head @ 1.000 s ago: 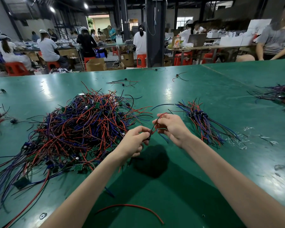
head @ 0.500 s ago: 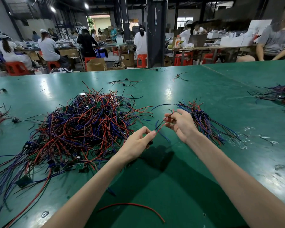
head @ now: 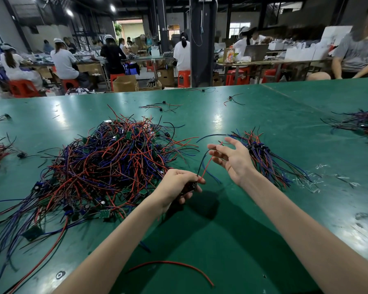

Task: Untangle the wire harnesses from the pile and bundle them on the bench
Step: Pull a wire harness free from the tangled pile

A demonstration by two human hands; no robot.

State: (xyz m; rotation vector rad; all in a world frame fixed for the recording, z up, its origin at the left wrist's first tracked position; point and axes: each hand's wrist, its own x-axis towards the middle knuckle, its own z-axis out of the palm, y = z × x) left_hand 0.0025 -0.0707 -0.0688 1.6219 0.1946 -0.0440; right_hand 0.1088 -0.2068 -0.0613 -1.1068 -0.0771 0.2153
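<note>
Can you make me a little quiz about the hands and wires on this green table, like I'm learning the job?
1. True or false: the person's left hand holds nothing.
2. Where does the tidy fanned bundle of red, blue and black wires lie? A: just beyond the right hand. B: under the left arm. C: on a red stool.
3. Fill in: the single loose curved wire on the glossy green bench, nearest the person, is ___.

Key: 1 false, it grips a black-and-red wire harness; 2 A; 3 red.
</note>
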